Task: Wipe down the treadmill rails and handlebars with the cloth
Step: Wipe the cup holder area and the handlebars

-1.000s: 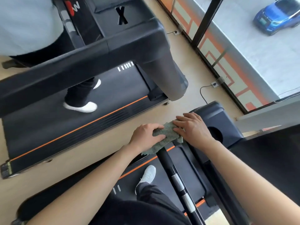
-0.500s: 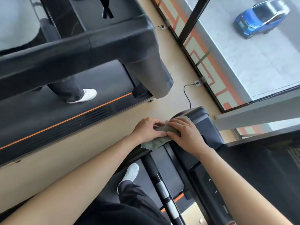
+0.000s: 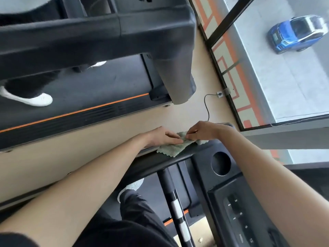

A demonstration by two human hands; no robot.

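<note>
Cloth, green: left hand flat on it, right hand pinching it; best spread smooth, then pressed firmly along rail.

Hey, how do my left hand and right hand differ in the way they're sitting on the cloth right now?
The left hand lies fairly flat, with straight fingers pressing the green cloth onto the treadmill rail. The right hand is arched, with its fingertips bent down and apparently pinching the cloth's far edge. The left hand reaches in from the left, the right hand from the right. Both touch the same cloth, and their fingertips nearly meet.
</note>
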